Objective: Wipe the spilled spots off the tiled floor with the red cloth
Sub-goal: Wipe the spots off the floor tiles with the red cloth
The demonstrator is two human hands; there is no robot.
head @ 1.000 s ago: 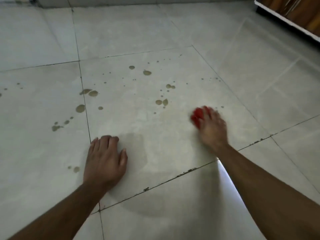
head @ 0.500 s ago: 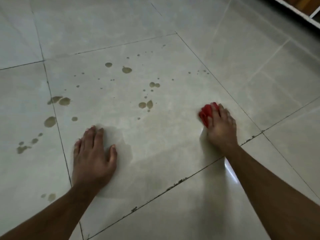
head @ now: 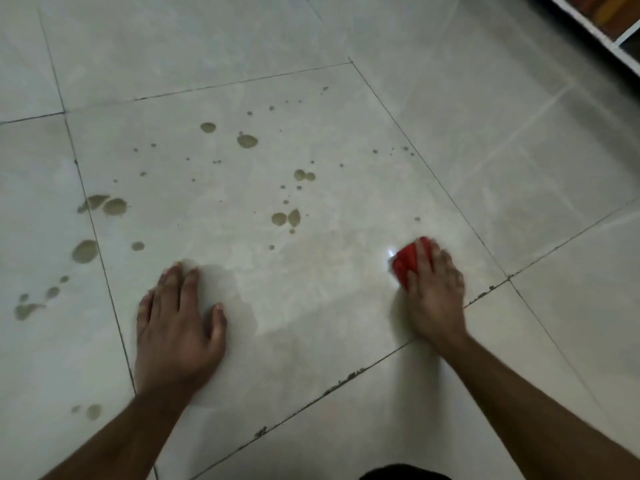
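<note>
My right hand (head: 434,289) presses the bunched red cloth (head: 406,263) against the pale tiled floor (head: 346,323), fingers curled over it; only the cloth's left part shows. My left hand (head: 176,327) lies flat on the floor with straight fingers, holding nothing. Brownish spilled spots (head: 285,218) are scattered on the tile ahead of both hands. More spots (head: 114,206) sit along the left grout line, and small drops (head: 391,150) lie far ahead of the cloth.
A white-framed piece of furniture (head: 588,32) runs across the top right corner. Dark grout lines (head: 346,377) cross the floor, one with crumbled bits between my arms. Two small spots (head: 91,410) lie left of my left forearm.
My right hand has slid the cloth back toward me and a little right. The small drops near the cloth are gone. The view has shifted; my left hand stays planted.
</note>
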